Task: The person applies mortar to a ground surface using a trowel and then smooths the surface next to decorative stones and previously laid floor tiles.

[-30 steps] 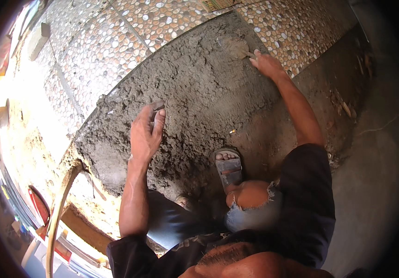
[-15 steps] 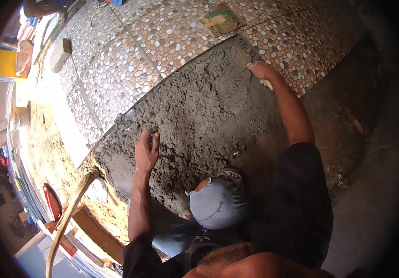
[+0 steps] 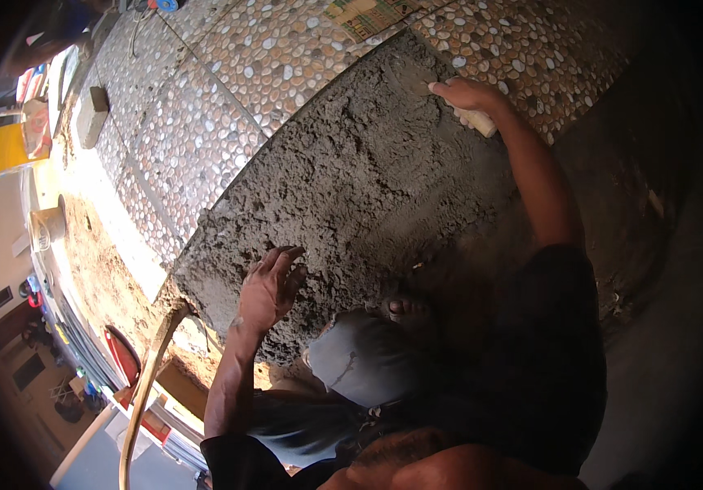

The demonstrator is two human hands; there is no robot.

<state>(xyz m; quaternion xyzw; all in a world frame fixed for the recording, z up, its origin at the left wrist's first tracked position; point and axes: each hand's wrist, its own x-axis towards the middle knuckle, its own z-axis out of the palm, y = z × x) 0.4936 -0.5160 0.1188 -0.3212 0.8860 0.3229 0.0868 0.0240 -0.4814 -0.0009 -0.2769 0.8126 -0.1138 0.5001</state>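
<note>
Wet grey mortar (image 3: 327, 163) covers the ground before me, lumpy on the left and smoother toward the right. My right hand (image 3: 467, 96) grips the pale handle of a trowel (image 3: 480, 122) at the far right corner of the mortar. The trowel's blade lies against the mortar and barely stands out from it. Low over the lumpy part is my left hand (image 3: 268, 287), its fingers spread and the thumb apart, with nothing seen in it. Whether its fingertips touch the mortar is hard to tell.
Pebble-patterned tiles (image 3: 221, 90) border the mortar's far side, with a flattened printed carton (image 3: 364, 16) on them. A grey block (image 3: 90, 117) stands at the far left. A curved wooden handle (image 3: 151, 367) rises at the near left. My bent knee (image 3: 368, 359) is close by.
My left hand has let go of a small dark lump and opened, coming slightly lower in view. My right hand still holds the trowel at the far corner. The whole view has shifted a little.
</note>
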